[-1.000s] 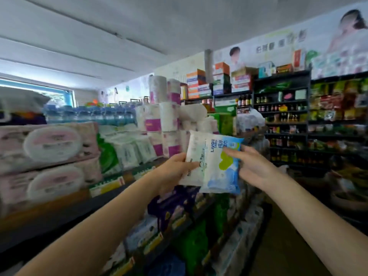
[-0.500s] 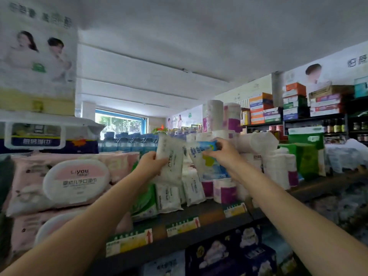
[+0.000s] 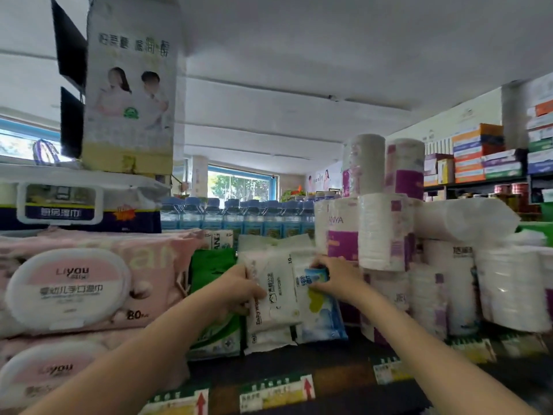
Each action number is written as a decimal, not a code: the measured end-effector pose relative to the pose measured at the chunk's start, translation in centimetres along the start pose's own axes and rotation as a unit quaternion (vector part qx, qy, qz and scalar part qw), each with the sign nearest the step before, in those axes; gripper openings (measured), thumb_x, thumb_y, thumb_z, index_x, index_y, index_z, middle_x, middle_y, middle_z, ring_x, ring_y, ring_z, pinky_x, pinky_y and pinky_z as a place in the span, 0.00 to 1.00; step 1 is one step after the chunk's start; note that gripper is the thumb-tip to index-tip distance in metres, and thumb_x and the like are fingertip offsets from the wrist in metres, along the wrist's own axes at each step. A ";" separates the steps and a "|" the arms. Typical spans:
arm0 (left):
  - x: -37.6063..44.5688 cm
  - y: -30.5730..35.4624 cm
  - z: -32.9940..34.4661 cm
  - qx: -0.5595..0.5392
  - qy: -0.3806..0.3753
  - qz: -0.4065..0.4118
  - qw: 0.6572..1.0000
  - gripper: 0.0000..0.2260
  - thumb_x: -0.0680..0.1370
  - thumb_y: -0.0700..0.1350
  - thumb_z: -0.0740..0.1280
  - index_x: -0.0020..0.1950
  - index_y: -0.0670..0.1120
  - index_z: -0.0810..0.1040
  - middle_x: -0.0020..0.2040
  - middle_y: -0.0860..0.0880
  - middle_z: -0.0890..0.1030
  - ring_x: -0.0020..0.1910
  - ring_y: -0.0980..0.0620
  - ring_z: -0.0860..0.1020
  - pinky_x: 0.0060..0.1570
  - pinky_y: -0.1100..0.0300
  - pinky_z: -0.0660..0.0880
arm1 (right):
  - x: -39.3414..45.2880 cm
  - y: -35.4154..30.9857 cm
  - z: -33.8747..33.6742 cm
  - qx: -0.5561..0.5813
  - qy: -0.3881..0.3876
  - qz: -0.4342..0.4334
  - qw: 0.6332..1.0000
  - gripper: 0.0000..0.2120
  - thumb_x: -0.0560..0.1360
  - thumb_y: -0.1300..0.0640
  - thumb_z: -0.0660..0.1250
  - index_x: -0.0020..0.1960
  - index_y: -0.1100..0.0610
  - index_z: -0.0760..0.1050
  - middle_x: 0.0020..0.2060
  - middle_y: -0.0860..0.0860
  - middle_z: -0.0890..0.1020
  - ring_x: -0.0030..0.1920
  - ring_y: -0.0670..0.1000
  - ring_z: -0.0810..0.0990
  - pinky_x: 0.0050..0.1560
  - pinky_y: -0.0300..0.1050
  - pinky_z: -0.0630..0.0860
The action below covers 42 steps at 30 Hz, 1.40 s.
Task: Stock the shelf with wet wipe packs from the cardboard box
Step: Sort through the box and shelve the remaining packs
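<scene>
Head view, shelf (image 3: 299,369) at chest level. Left hand (image 3: 239,290) grips the white pack (image 3: 278,290) by its left edge, fingers curled round it; the pack stands upright on the shelf. Right hand (image 3: 335,280) pinches the top of the blue pack (image 3: 320,316), which stands just right of the white one, touching it.

Surroundings: more white packs (image 3: 269,244) stand behind these two. A green pack (image 3: 212,271) touches the left hand's side. Further left, two stacked pink packs (image 3: 89,283), with a navy pack (image 3: 80,205) on top and a tall box (image 3: 128,85) above that. Right of the blue pack, tissue rolls (image 3: 380,235) in wrap, stacked high, close against the right wrist. Water bottles (image 3: 239,217) line up behind everything.

Open room: a dark strip of bare shelf in front of the packs, down to the price tags (image 3: 275,393) on the front edge. The slot between green pack and rolls is filled. Cardboard box is out of view.
</scene>
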<state>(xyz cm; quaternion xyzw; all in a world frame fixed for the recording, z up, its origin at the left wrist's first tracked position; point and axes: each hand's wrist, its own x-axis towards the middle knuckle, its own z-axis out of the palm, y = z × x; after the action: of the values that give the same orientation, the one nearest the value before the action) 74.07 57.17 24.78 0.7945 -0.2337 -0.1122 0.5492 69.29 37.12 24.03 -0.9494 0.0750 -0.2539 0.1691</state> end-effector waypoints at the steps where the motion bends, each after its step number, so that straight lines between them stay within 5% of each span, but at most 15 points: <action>1: 0.3 -0.1 0.3 0.004 -0.009 -0.005 1.000 0.11 0.75 0.33 0.65 0.55 0.42 0.72 0.53 0.44 0.80 0.52 0.46 0.79 0.54 0.49 0.77 | 0.3 0.0 -0.3 -0.079 -0.001 -0.028 0.996 0.17 0.71 0.52 0.70 0.59 0.51 0.73 0.62 0.51 0.73 0.62 0.51 0.68 0.59 0.46 0.68; 5: 1.2 -0.7 2.4 -0.008 -0.046 -0.020 0.999 0.10 0.75 0.33 0.65 0.52 0.44 0.71 0.52 0.45 0.79 0.55 0.44 0.79 0.54 0.48 0.78 | 0.7 -0.2 -0.5 -0.250 0.040 -0.095 0.963 0.18 0.72 0.54 0.69 0.61 0.54 0.72 0.62 0.51 0.68 0.65 0.55 0.64 0.63 0.51 0.67; 8: 2.0 -1.0 4.4 0.011 -0.056 -0.020 0.998 0.10 0.75 0.34 0.65 0.54 0.44 0.71 0.57 0.43 0.79 0.56 0.44 0.79 0.55 0.47 0.78 | 0.5 -0.2 -0.5 -0.113 0.093 -0.054 0.988 0.10 0.75 0.66 0.60 0.55 0.58 0.72 0.60 0.56 0.72 0.58 0.56 0.75 0.57 0.51 0.74; 11: 2.9 -1.3 6.3 0.020 -0.051 -0.014 0.998 0.14 0.76 0.37 0.66 0.60 0.42 0.70 0.58 0.42 0.79 0.55 0.44 0.80 0.53 0.48 0.79 | -0.4 -1.1 -1.0 -0.032 0.115 -0.041 0.992 0.08 0.79 0.63 0.56 0.52 0.60 0.73 0.50 0.56 0.78 0.47 0.55 0.80 0.50 0.51 0.78; 14: 3.3 -1.5 7.8 0.181 -0.014 0.048 0.982 0.13 0.75 0.45 0.68 0.57 0.42 0.73 0.55 0.46 0.81 0.52 0.48 0.80 0.52 0.53 0.79 | -1.0 -1.7 -0.8 -0.067 0.124 -0.040 0.989 0.09 0.77 0.66 0.56 0.54 0.60 0.71 0.51 0.56 0.77 0.48 0.55 0.78 0.52 0.50 0.76; 18: 2.5 -0.8 8.5 0.367 0.000 0.106 0.924 0.16 0.76 0.55 0.65 0.50 0.42 0.75 0.40 0.49 0.77 0.43 0.50 0.76 0.40 0.60 0.72 | -2.9 -1.4 -0.4 -0.126 0.017 0.005 0.992 0.13 0.75 0.66 0.58 0.59 0.60 0.70 0.56 0.55 0.74 0.51 0.52 0.73 0.49 0.43 0.71; 22: 1.1 -0.3 7.0 0.353 0.056 0.165 0.919 0.15 0.76 0.48 0.66 0.58 0.43 0.69 0.54 0.45 0.77 0.52 0.47 0.76 0.45 0.58 0.71 | -5.0 -2.2 -0.4 -0.132 0.003 0.035 0.991 0.15 0.75 0.66 0.59 0.61 0.60 0.69 0.60 0.55 0.70 0.58 0.55 0.71 0.55 0.45 0.70; 25: -1.1 -0.3 6.2 0.273 0.058 0.233 0.931 0.09 0.76 0.44 0.65 0.54 0.45 0.69 0.53 0.46 0.78 0.48 0.49 0.75 0.44 0.57 0.72 | -7.8 -3.1 -1.3 -0.121 0.025 0.050 0.991 0.16 0.75 0.66 0.59 0.62 0.60 0.69 0.60 0.55 0.70 0.59 0.53 0.71 0.54 0.43 0.68; 28: -4.5 -0.6 7.3 0.227 0.047 0.364 0.902 0.08 0.76 0.41 0.64 0.55 0.43 0.71 0.51 0.45 0.78 0.48 0.48 0.76 0.46 0.56 0.72 | -12.6 -3.6 -2.0 -0.131 0.024 0.067 0.989 0.20 0.76 0.65 0.58 0.68 0.60 0.64 0.62 0.57 0.69 0.62 0.56 0.70 0.55 0.42 0.67; 33: -13.2 -2.6 14.3 0.162 -0.133 0.437 0.875 0.11 0.76 0.40 0.63 0.57 0.39 0.70 0.49 0.45 0.74 0.49 0.48 0.74 0.45 0.57 0.68 | -25.9 -2.4 -3.2 -0.191 -0.048 0.235 0.952 0.23 0.78 0.64 0.57 0.72 0.59 0.58 0.65 0.58 0.65 0.63 0.58 0.68 0.52 0.44 0.67; 36: -19.4 -5.0 20.3 0.151 -0.285 0.403 0.856 0.13 0.76 0.40 0.63 0.60 0.39 0.69 0.53 0.43 0.76 0.53 0.46 0.75 0.45 0.60 0.66 | -37.2 -1.4 -4.9 -0.184 -0.139 0.362 0.903 0.16 0.78 0.62 0.58 0.66 0.59 0.69 0.63 0.56 0.73 0.61 0.55 0.73 0.51 0.44 0.70; 39: -26.8 -8.1 26.1 0.170 -0.410 0.406 0.799 0.11 0.75 0.38 0.63 0.57 0.41 0.70 0.53 0.43 0.78 0.54 0.45 0.76 0.49 0.59 0.69 | -50.2 -2.0 -6.4 -0.151 -0.099 0.480 0.859 0.13 0.78 0.63 0.58 0.58 0.58 0.77 0.57 0.53 0.79 0.53 0.50 0.77 0.51 0.39 0.72; 42: -34.8 -10.9 30.8 0.184 -0.528 0.429 0.710 0.12 0.74 0.35 0.62 0.58 0.38 0.72 0.53 0.41 0.79 0.54 0.43 0.77 0.55 0.56 0.71 | -62.3 -3.6 -6.6 -0.113 -0.063 0.602 0.788 0.12 0.77 0.64 0.59 0.55 0.61 0.79 0.48 0.50 0.80 0.46 0.46 0.76 0.34 0.24 0.68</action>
<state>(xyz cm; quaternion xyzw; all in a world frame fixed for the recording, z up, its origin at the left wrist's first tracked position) 33.25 52.28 0.53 0.5056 -0.8172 -0.2199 0.1681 12.60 52.78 2.26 -0.7384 0.6481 -0.0301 0.1839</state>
